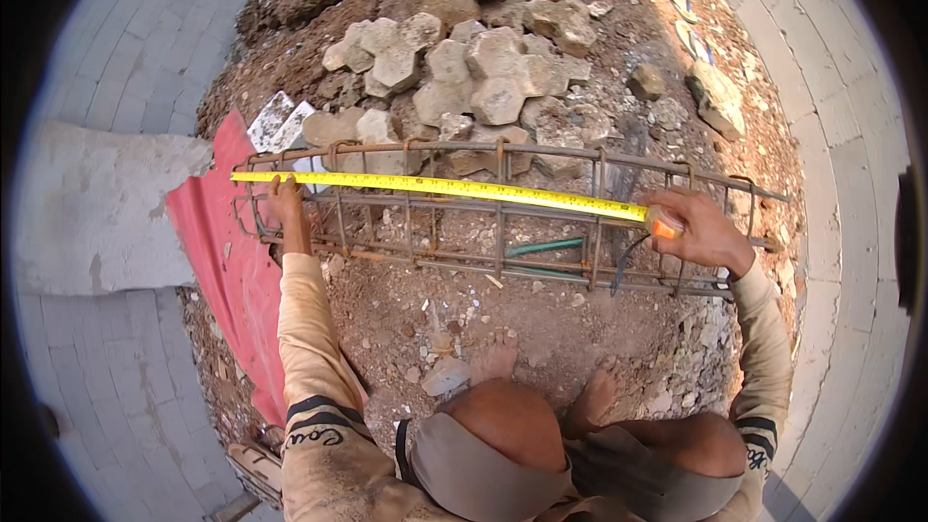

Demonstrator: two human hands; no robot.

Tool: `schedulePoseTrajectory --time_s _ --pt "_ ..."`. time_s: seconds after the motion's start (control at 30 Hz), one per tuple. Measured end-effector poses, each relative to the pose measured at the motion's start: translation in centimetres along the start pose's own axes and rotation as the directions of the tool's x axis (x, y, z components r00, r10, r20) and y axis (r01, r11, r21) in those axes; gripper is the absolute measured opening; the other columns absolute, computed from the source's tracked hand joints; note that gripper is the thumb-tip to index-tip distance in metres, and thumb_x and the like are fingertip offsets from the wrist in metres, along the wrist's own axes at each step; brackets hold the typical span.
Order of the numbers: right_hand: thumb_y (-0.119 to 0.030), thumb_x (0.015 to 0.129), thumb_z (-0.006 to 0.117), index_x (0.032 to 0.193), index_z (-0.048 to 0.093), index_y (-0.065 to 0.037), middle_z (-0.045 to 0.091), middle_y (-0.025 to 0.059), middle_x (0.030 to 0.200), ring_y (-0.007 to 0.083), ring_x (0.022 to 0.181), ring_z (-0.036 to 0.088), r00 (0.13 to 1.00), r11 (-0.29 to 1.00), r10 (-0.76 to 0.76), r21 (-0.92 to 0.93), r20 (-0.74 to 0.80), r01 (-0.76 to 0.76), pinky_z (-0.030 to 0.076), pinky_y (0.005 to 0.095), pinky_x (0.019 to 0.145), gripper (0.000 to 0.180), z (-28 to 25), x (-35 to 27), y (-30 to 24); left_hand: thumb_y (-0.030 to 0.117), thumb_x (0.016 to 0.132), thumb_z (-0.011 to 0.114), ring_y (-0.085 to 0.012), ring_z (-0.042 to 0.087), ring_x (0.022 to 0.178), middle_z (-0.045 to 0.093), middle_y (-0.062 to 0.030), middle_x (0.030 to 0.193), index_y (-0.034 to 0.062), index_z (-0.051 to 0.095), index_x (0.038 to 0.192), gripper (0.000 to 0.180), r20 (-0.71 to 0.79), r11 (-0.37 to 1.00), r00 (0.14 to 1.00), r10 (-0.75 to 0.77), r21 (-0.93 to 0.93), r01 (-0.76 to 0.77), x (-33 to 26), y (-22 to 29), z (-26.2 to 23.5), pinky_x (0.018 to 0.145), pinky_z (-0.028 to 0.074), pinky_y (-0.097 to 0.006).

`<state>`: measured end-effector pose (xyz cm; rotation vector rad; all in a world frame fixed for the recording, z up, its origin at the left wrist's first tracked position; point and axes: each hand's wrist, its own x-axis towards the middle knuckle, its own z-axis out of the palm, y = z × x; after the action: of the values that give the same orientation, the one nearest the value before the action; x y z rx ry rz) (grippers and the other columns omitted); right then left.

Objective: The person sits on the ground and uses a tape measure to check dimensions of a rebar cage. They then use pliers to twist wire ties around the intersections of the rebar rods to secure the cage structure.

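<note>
A yellow tape measure (454,188) is drawn out along a rusty rebar cage (454,259), which lies crosswise before me. Close to the blade's free end at the left, my left hand (287,203) pinches the tape against the cage. My right hand (710,229) is wrapped round the tape's orange case (665,224) near the cage's right end, and covers most of it. The blade bows slightly between my hands and runs over several square stirrups. A dark strap or wire (628,261) hangs below the case.
Hexagonal paving blocks (498,77) are heaped beyond the cage. A red sheet (227,251) lies at the left, and a large stone (715,100) at the far right. Grey block walls (831,184) flank both sides. Sandals (693,42) lie far right; a green rod (544,246) shows through the cage.
</note>
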<state>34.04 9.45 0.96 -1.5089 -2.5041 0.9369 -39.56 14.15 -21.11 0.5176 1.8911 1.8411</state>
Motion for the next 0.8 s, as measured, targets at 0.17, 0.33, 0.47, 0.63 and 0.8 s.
schedulePoseTrajectory --time_s 0.17,0.33,0.47,0.63,0.8 --pt "-0.025 0.077 0.079 0.129 0.07 -0.008 0.071 0.0162 0.124 0.0332 0.113 0.067 0.979 0.977 0.197 0.097 -0.057 -0.191 0.052 0.044 0.101 0.055 -5.1 -5.6 11.3 0.002 0.093 0.074 -0.0199 0.07 0.083 0.073 -0.013 0.105 -0.0043 0.054 0.139 0.051 0.106 0.996 0.992 0.067 0.054 -0.073 1.1 -0.6 -1.1 0.066 0.054 -0.028" --pt "-0.015 0.071 0.076 0.122 0.071 0.001 0.07 0.0147 0.115 0.0276 0.111 0.066 0.977 0.962 0.203 0.201 -0.065 -0.186 0.05 0.0391 0.103 0.053 -5.4 -7.0 11.8 0.001 0.095 0.068 -0.0252 0.073 0.087 0.072 -0.0154 0.108 0.0008 0.055 0.135 0.042 -0.041 0.995 0.998 0.042 -0.085 -0.046 0.1 0.6 1.4 0.073 0.06 -0.033" --pt "-0.017 0.066 0.076 0.113 0.071 0.005 0.068 0.014 0.108 0.0272 0.103 0.067 0.972 0.948 0.173 0.295 -0.156 -0.122 0.051 0.0398 0.099 0.053 -4.5 -7.3 10.6 0.001 0.093 0.071 -0.016 0.064 0.077 0.07 -0.0085 0.099 0.002 0.055 0.133 0.043 -0.073 0.992 0.989 0.125 -0.015 -0.127 -2.5 4.1 7.7 0.064 0.052 -0.03" --pt "-0.015 0.067 0.075 0.116 0.071 0.004 0.071 0.0165 0.107 0.0281 0.104 0.068 0.988 0.981 0.052 0.191 -0.144 -0.024 0.051 0.039 0.098 0.053 -4.2 -0.5 7.4 0.014 0.086 0.082 -0.0267 0.07 0.107 0.074 -0.0141 0.116 0.0003 0.065 0.128 0.048 -0.234 0.952 0.94 0.249 0.236 -0.194 -1.5 2.6 4.6 0.095 0.052 -0.039" --pt "-0.012 0.066 0.075 0.118 0.07 0.005 0.071 0.0185 0.109 0.0302 0.108 0.068 0.989 0.986 0.003 0.163 -0.147 0.021 0.051 0.0394 0.101 0.055 -5.2 2.9 7.4 0.018 0.087 0.081 -0.0314 0.065 0.118 0.069 -0.0176 0.127 -0.0002 0.063 0.132 0.052 -0.257 0.935 0.926 0.275 0.297 -0.196 -3.6 2.3 7.6 0.103 0.048 -0.041"
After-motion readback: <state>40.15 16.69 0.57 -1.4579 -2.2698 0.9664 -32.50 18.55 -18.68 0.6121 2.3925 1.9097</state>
